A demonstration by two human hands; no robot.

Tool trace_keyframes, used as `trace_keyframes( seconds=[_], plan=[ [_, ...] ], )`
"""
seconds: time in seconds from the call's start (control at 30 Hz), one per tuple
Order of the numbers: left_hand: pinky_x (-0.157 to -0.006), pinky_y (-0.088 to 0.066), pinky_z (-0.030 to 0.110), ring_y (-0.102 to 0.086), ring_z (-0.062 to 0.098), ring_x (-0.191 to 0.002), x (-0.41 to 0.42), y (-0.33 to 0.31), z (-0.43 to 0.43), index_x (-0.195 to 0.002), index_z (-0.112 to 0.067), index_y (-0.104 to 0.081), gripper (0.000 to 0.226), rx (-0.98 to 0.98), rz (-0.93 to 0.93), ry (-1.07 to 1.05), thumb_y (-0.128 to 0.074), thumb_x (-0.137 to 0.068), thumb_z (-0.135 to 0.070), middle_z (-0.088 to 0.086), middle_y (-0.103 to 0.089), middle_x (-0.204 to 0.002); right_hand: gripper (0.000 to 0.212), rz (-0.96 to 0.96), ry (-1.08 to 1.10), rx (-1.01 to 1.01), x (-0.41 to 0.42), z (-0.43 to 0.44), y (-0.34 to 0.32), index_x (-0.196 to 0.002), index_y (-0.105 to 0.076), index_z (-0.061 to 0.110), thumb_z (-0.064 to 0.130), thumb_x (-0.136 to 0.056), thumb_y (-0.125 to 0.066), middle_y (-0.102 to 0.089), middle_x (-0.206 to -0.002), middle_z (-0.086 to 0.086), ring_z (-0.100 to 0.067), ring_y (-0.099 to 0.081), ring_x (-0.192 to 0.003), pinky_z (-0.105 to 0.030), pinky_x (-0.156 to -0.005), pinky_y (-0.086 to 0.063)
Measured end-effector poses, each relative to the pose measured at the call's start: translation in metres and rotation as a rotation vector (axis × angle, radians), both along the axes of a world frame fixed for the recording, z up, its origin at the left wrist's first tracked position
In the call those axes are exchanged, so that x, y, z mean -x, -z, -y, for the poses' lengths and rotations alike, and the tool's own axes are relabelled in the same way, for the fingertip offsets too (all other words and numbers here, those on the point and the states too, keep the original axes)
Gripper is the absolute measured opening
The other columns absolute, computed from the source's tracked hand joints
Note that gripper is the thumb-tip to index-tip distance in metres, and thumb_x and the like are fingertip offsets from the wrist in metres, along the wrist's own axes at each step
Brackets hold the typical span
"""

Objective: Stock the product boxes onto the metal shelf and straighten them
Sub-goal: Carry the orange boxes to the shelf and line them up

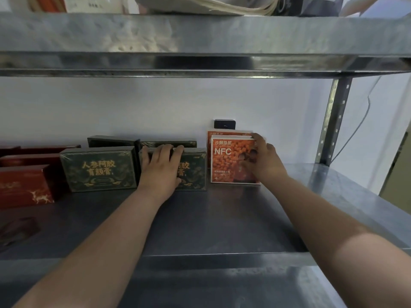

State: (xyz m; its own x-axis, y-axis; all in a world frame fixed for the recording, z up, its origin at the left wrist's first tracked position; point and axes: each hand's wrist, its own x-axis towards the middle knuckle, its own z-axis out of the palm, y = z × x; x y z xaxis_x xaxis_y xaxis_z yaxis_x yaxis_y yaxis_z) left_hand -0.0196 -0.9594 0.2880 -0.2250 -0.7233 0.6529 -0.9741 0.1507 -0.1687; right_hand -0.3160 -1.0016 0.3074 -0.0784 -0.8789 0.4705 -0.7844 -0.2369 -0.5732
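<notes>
Forearms reach over metal shelf [222,218]. Left hand [161,166] fingers curl over green box [194,172] top edge. Right hand [264,160] grips upright orange box [229,162] at its right edge. Orange box sits just right of green box.

Metal shelf [222,223]: green boxes [99,171], red boxes [24,185], orange boxes [229,161]

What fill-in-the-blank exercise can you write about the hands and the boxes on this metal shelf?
1. The left hand holds a green box; the right hand grips the orange box, printed with the letters ____.
2. The red boxes stand to the ____ of the green ones.
3. A second orange box stands ____ the first.
Missing words: NFC; left; behind.
</notes>
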Motion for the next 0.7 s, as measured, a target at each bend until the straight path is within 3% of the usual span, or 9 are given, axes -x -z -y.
trace_keyframes(
  seconds=[0.13, 0.3, 0.43, 0.6, 0.67, 0.7],
  plan=[
    [-0.113, -0.015, 0.070, -0.039, 0.037, -0.135, -0.001, 0.005, 0.000, -0.153, -0.013, -0.033, 0.103, 0.029, 0.001, -0.025, -0.086, -0.067, -0.033, 0.016, -0.045, -0.141, 0.094, 0.000, -0.001, 0.035, -0.006, 0.004, 0.005, -0.157, -0.012, 0.040, 0.033, -0.087, -0.075, -0.048, -0.142, -0.012, -0.029, -0.060, -0.120, -0.046, -0.102, -0.051],
    [-0.115, -0.012, 0.069, -0.033, 0.035, -0.141, 0.001, 0.006, -0.002, -0.155, -0.016, -0.027, 0.101, 0.005, 0.002, -0.053, -0.081, -0.072, -0.037, 0.013, -0.041, -0.147, 0.096, -0.017, -0.019, 0.061, -0.005, 0.003, 0.017, -0.160, -0.001, 0.037, 0.032, -0.093, -0.070, -0.035, -0.153, -0.014, -0.032, -0.052, -0.132, -0.049, -0.108, -0.046],
    [-0.115, -0.007, 0.068, -0.027, 0.037, -0.143, 0.002, 0.006, -0.002, -0.155, -0.017, -0.026, 0.098, -0.022, -0.006, -0.107, -0.078, -0.075, -0.039, 0.013, -0.038, -0.152, 0.095, 0.008, -0.020, 0.052, -0.006, 0.000, 0.020, -0.160, 0.001, 0.039, 0.030, -0.095, -0.068, -0.030, -0.155, -0.013, -0.033, -0.052, -0.131, -0.048, -0.107, -0.046],
    [-0.118, -0.004, 0.066, -0.013, 0.038, -0.148, 0.005, 0.002, -0.008, -0.159, -0.022, -0.011, 0.100, -0.075, -0.026, -0.133, -0.072, -0.081, -0.042, 0.012, -0.024, -0.160, 0.097, -0.012, -0.034, 0.027, -0.007, -0.011, 0.020, -0.158, 0.009, 0.042, 0.030, -0.096, -0.064, -0.025, -0.157, -0.016, -0.037, -0.052, -0.131, -0.050, -0.106, -0.047],
    [-0.118, -0.011, 0.065, -0.017, 0.041, -0.146, 0.009, -0.002, -0.020, -0.158, -0.021, -0.015, 0.096, -0.086, -0.049, -0.109, -0.070, -0.081, -0.040, 0.015, -0.023, -0.158, 0.097, -0.039, -0.001, -0.010, -0.007, -0.021, 0.016, -0.158, 0.012, 0.042, 0.038, -0.095, -0.062, -0.013, -0.164, -0.019, -0.042, -0.047, -0.136, -0.052, -0.107, -0.046],
    [-0.115, -0.022, 0.064, -0.026, 0.042, -0.141, 0.012, -0.004, -0.028, -0.156, -0.018, -0.025, 0.089, -0.062, -0.068, -0.068, -0.070, -0.081, -0.036, 0.017, -0.031, -0.153, 0.097, -0.058, 0.021, 0.001, -0.006, -0.029, 0.014, -0.159, 0.010, 0.040, 0.040, -0.094, -0.063, -0.009, -0.165, -0.019, -0.044, -0.043, -0.139, -0.053, -0.107, -0.046]
  ],
)
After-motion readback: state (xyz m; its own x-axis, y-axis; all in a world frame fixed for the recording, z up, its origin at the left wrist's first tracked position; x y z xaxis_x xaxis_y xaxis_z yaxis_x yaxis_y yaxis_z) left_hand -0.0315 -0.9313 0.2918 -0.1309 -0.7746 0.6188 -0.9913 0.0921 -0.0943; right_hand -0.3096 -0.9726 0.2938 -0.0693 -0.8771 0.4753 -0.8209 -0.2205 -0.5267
